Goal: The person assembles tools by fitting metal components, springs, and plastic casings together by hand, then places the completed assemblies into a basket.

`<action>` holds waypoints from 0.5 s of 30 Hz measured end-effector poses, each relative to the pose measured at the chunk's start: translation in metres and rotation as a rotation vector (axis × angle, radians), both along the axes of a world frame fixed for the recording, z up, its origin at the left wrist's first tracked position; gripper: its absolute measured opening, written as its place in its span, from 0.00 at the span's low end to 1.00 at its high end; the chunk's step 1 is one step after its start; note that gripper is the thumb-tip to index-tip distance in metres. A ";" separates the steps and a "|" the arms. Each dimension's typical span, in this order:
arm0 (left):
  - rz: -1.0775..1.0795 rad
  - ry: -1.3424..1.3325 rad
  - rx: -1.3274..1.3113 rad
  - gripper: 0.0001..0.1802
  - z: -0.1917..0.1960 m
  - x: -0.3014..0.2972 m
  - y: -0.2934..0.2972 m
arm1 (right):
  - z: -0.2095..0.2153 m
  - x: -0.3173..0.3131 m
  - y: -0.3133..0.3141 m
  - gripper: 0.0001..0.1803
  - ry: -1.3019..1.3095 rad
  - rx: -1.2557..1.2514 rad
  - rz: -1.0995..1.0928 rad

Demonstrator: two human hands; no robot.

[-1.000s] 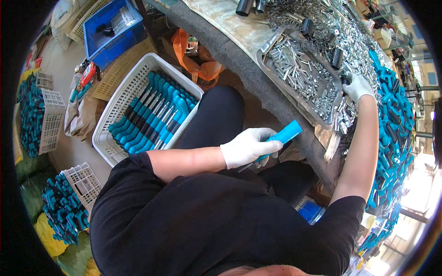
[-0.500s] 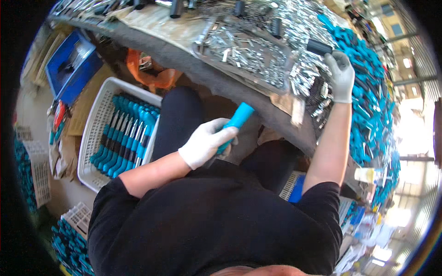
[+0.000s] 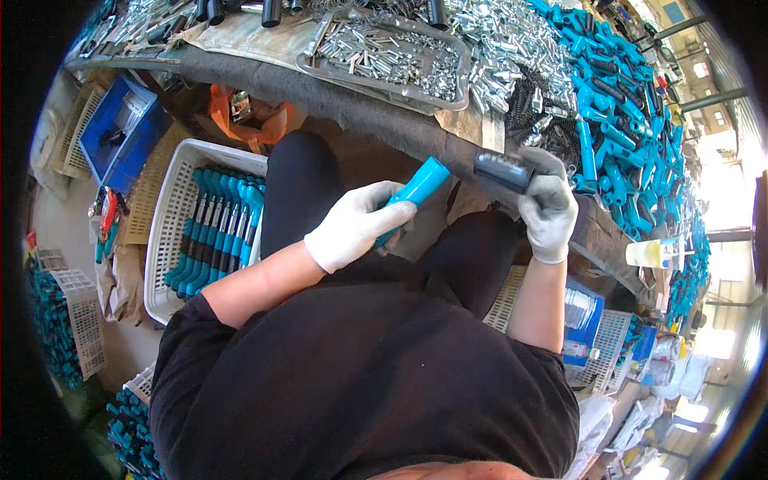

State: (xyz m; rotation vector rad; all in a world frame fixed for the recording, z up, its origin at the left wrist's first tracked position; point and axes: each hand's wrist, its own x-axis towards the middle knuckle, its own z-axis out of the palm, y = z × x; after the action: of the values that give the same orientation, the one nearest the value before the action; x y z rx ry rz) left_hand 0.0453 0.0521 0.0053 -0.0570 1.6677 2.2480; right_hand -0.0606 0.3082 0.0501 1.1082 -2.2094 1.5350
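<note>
My left hand (image 3: pixel 348 226), in a white glove, is closed round a teal plastic tube-shaped handle (image 3: pixel 425 182). The handle tilts up to the right over my lap, and its lower end is hidden by my fingers. My right hand (image 3: pixel 550 210), also gloved, pinches a short black cylindrical sleeve (image 3: pixel 498 170) between thumb and fingers. The sleeve lies roughly level, in front of the bench edge and a little right of the teal handle, apart from it.
A workbench (image 3: pixel 264 80) bears a clear tray (image 3: pixel 460 100) of small metal pins, black springs (image 3: pixel 524 104) and a heap of teal handles (image 3: pixel 620 152). To my left, a white crate (image 3: pixel 152 272) holds several finished-looking teal and black tools. An orange bag (image 3: pixel 276 124) hangs under the bench.
My right hand has drawn back from above the bench toward my lap, bringing the black sleeve close to the teal handle. My left hand has barely moved.
</note>
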 end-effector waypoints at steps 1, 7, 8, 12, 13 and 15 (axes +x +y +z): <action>-0.006 -0.002 0.007 0.23 0.001 0.002 0.002 | -0.003 0.004 0.002 0.11 -0.049 -0.039 0.029; -0.066 0.022 -0.084 0.22 0.008 0.010 0.011 | -0.018 0.016 0.020 0.11 -0.128 -0.085 0.080; -0.060 0.019 -0.090 0.22 0.007 0.011 0.012 | -0.020 0.016 0.020 0.10 -0.101 -0.062 0.089; -0.055 0.018 -0.061 0.23 0.002 0.015 0.017 | -0.015 0.027 0.012 0.09 -0.384 -0.258 0.100; -0.066 0.027 -0.087 0.23 0.002 0.015 0.018 | -0.017 0.027 0.016 0.07 -0.398 -0.218 0.142; -0.085 0.070 -0.111 0.23 0.003 0.013 0.020 | -0.021 0.027 0.022 0.04 -0.456 -0.142 0.253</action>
State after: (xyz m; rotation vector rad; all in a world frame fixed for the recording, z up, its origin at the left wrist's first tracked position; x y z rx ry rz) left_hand 0.0587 0.0717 0.0087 0.0660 1.7951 2.1169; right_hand -0.0338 0.3303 0.0292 1.1155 -2.2421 2.2047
